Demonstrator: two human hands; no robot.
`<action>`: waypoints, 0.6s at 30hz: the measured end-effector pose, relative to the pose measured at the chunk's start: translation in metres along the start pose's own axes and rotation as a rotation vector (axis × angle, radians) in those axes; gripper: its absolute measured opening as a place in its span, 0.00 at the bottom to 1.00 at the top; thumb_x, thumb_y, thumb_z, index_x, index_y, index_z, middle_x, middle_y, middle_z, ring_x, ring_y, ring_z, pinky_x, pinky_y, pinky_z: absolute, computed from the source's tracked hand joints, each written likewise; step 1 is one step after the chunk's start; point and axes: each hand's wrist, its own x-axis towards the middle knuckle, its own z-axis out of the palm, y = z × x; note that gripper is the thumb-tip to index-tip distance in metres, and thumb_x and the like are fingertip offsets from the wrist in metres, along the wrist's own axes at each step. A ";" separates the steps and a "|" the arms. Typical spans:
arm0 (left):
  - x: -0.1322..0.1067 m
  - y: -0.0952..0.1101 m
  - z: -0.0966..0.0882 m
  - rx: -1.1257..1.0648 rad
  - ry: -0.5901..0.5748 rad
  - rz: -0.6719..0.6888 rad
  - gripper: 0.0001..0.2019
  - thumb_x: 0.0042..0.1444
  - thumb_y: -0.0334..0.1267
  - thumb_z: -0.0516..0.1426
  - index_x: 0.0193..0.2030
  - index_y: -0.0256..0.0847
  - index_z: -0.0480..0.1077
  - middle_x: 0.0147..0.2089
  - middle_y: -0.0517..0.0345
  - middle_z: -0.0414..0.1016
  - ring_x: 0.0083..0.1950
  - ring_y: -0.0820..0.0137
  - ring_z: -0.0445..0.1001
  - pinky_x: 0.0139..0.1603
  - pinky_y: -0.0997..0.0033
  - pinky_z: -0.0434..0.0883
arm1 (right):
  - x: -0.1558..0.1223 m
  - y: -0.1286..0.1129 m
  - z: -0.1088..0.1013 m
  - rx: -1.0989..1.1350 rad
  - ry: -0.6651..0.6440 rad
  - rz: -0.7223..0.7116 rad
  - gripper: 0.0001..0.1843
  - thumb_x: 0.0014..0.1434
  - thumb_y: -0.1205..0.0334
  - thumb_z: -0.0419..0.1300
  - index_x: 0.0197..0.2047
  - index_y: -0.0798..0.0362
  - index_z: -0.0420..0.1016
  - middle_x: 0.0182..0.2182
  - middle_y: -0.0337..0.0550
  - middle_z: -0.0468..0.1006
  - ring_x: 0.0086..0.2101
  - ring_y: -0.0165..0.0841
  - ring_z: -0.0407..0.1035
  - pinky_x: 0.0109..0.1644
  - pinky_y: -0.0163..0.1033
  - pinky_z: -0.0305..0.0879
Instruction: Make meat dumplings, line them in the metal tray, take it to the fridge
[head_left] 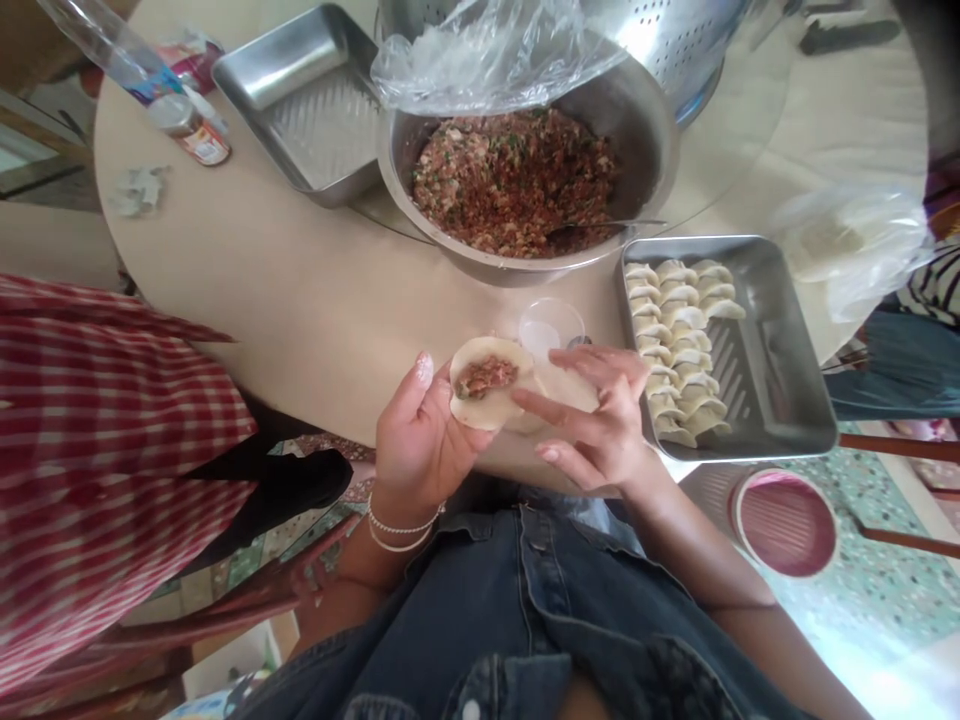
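Through the head view I have the round, pale surface (300, 290) stretching ahead of both my grips, its near edge just under them. The big steel bowl (652, 140) stands beyond my fingers, straight ahead, with a mound of red meat mixture speckled with green (517, 190) inside it and a crumpled clear plastic bag (487, 60) draped over its far rim. To the right of my right grip, close by, lies a metal tray (780, 350); a second tray (315, 130) sits well ahead of my left grip, up against the bowl. My right grip (611, 415) is released, its fingers parted, the forefinger stretched toward the right edge of the dough wrapper (469, 412); I can't tell whether the tip touches. My left grip (420, 440) is grasping that same wrapper, which rests on its fingers while the thumb stands off to the side. Just past my right fingertips is a small clear dish (551, 318). Pleated dumplings (684, 355) fill the half of the near tray closest to my right grip, in overlapping rows. A spoon (645, 223) leans in the bowl, ahead of my right grip. Smallest of all, a dab of filling (489, 375) sits on the wrapper, right beside my left fingers.
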 end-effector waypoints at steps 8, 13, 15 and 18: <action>-0.004 0.000 0.002 -0.005 -0.005 -0.026 0.28 0.67 0.51 0.41 0.59 0.33 0.67 0.60 0.42 0.74 0.70 0.51 0.61 0.68 0.45 0.60 | -0.002 -0.002 -0.001 0.013 0.071 0.036 0.20 0.66 0.48 0.48 0.48 0.45 0.77 0.53 0.45 0.66 0.52 0.42 0.64 0.54 0.54 0.60; -0.003 -0.004 0.004 0.020 -0.061 -0.034 0.27 0.66 0.52 0.42 0.55 0.34 0.70 0.59 0.42 0.74 0.70 0.51 0.60 0.68 0.44 0.59 | -0.007 -0.001 -0.001 -0.035 0.104 -0.057 0.15 0.55 0.55 0.66 0.47 0.41 0.77 0.49 0.40 0.69 0.48 0.37 0.64 0.48 0.46 0.64; -0.003 -0.006 0.003 0.040 -0.100 -0.044 0.27 0.66 0.53 0.42 0.54 0.36 0.71 0.58 0.45 0.75 0.70 0.52 0.60 0.68 0.45 0.60 | -0.007 -0.002 0.000 -0.064 0.081 -0.086 0.18 0.52 0.58 0.69 0.48 0.37 0.77 0.48 0.38 0.69 0.48 0.35 0.63 0.47 0.44 0.63; -0.002 -0.008 0.001 0.060 -0.123 -0.049 0.27 0.66 0.54 0.42 0.53 0.37 0.72 0.57 0.47 0.76 0.69 0.52 0.62 0.68 0.46 0.61 | -0.006 -0.003 0.003 -0.079 0.093 -0.061 0.15 0.55 0.58 0.68 0.46 0.34 0.77 0.47 0.37 0.70 0.48 0.34 0.63 0.49 0.42 0.63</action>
